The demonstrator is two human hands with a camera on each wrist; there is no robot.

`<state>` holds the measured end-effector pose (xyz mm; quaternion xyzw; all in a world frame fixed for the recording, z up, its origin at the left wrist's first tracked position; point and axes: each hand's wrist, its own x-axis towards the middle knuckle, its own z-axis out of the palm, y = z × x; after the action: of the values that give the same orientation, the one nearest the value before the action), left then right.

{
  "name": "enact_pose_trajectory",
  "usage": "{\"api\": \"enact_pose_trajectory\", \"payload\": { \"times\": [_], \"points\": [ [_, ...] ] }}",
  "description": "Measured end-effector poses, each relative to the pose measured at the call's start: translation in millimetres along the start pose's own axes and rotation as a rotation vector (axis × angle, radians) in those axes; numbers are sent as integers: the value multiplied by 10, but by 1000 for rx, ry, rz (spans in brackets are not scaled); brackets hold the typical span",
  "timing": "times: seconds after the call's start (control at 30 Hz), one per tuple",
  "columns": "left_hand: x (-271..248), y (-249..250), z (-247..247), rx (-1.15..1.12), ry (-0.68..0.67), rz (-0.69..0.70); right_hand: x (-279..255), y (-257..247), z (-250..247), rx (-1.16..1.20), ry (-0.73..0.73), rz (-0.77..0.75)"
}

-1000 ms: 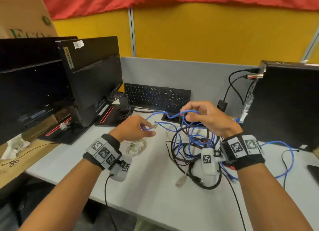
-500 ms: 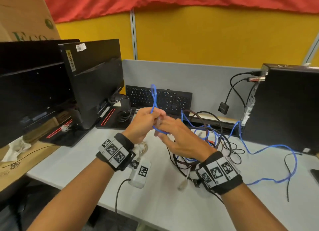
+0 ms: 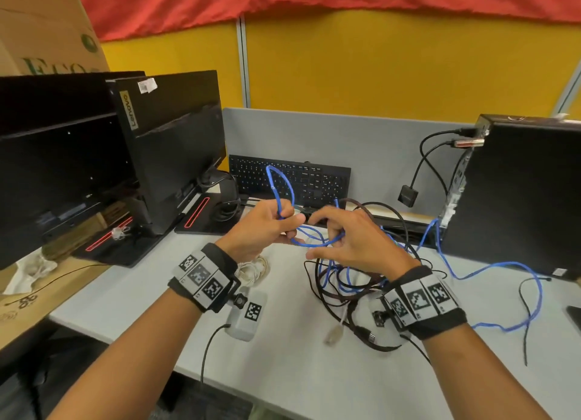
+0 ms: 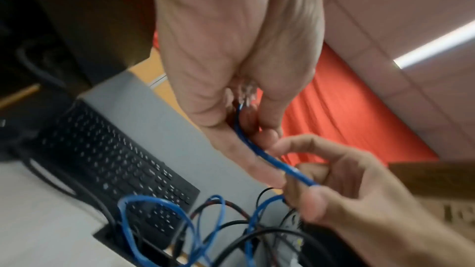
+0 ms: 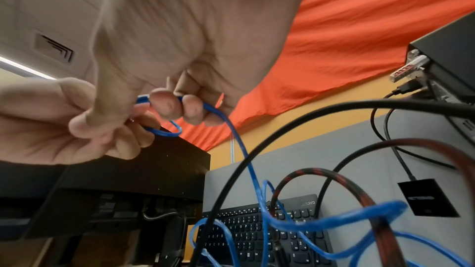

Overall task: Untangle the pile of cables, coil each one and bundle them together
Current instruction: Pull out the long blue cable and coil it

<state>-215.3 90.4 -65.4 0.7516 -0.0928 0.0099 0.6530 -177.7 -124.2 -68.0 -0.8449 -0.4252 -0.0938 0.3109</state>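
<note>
Blue cable [image 3: 309, 243] pinched by left hand [image 3: 262, 228] and right hand [image 3: 352, 240] above tangle [image 3: 352, 289]; feed slack slowly, keep loops even, avoid snagging.

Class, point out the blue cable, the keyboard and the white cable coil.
blue cable [image 3: 280, 181], head view, raised loop.
keyboard [image 3: 320, 181], head view, key field.
white cable coil [image 3: 256, 270], head view, its right strands.

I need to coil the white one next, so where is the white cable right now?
In the head view the white cable lies loosely coiled on the desk, just below the left hand and left of the tangled cable pile.
</note>
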Motion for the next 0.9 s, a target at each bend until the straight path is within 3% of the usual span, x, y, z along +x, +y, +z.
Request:
{"api": "enact_pose_trajectory", "payload": {
  "times": [0.2,0.33,0.43,0.5,0.57,0.67,0.83,0.9],
  "points": [
    [-70,16,6,276,-47,-49,39,-1,7,40,-9,-91],
    [-178,38,-130,465,-365,-160,64,158,-35,52,-16,-6],
    [-225,41,-162,465,-501,-196,110,163,-45,-9,-100,-40],
    [-230,24,-122,431,-478,-235,196,132,-10,-34,-91,-31],
    [-216,-9,-85,361,-366,-233,287,164,21,-56,-6,7],
    [-213,-41,-104,306,-224,-108,380,225,44,-106,131,66],
    [-224,-23,-85,172,-236,49,506,126,77,-105,215,252],
    [-243,-21,-31,8,-249,85,563,78,83,-61,197,351]
  ]
}}
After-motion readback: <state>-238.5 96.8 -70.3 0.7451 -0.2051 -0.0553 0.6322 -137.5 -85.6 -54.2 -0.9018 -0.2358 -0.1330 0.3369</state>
